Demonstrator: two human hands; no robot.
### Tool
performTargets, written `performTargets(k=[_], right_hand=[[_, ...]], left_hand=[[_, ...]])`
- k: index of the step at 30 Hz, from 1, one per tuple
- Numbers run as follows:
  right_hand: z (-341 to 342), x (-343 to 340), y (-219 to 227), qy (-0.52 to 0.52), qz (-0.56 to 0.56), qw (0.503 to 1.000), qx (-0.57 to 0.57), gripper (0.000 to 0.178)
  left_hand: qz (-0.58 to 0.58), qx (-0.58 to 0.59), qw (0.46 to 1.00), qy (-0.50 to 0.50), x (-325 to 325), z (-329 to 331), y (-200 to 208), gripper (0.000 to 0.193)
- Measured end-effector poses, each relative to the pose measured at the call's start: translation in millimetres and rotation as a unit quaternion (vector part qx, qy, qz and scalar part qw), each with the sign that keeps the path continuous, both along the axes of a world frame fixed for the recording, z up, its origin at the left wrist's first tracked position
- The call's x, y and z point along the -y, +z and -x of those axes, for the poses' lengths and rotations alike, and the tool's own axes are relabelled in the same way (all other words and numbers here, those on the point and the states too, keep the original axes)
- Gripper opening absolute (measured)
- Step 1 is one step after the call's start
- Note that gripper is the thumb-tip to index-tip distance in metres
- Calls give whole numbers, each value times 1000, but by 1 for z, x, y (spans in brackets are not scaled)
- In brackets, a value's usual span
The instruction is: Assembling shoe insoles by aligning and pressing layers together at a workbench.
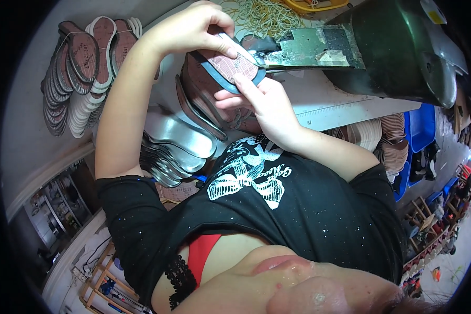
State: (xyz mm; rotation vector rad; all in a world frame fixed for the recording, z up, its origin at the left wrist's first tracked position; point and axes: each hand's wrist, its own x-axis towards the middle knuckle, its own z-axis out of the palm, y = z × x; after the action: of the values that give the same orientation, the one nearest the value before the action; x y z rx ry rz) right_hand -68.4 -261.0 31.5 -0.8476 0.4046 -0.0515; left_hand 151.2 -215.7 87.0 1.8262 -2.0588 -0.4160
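Both my hands hold a pinkish-brown insole [230, 67] with a dark blue-grey edge and a pale strip along one side. My left hand [196, 29] pinches its upper side, thumb on top. Below it my right hand [269, 107] grips the rounded end, thumb on the face and fingers underneath. The insole's end lies right at the tip of the narrow arm [319, 47] of a dark green sewing machine [387, 47]. Exactly how the two meet is hard to see. More brown insoles [196, 99] lie under and beside my hands.
Bundled insoles [83, 57] stand at the left. Silvery insoles [180, 138] lie near my body. Tangled yellow-green cord [264, 18] and a yellow container [314, 5] are at the far side. A ruler-marked table edge [350, 112], stacked insoles [392, 138] and blue bins [421, 128] are at the right.
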Motion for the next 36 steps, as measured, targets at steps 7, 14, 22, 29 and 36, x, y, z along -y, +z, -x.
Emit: performTargets(k=[7,14,22,29,36], right_hand=[[-3,14,6,-4,-25,1000,-14,45],[-5,20,5,13,-25,1000,-9,45],[-6,23,2,-8,-9,1000,-1,40],[-10,24,1,-26,0,998,58,34],[-17,38,-25,0,73,995,65,30]], left_hand=[[-327,-106,924,168,18,7,31,36],[-358,-188,889,216,1,16,32,31],[-304,-213,900,227,-19,27,25,29],[-252,-348,866,258,-42,26,-19,33],[-236,-354,843,328,-48,54,-20,34]])
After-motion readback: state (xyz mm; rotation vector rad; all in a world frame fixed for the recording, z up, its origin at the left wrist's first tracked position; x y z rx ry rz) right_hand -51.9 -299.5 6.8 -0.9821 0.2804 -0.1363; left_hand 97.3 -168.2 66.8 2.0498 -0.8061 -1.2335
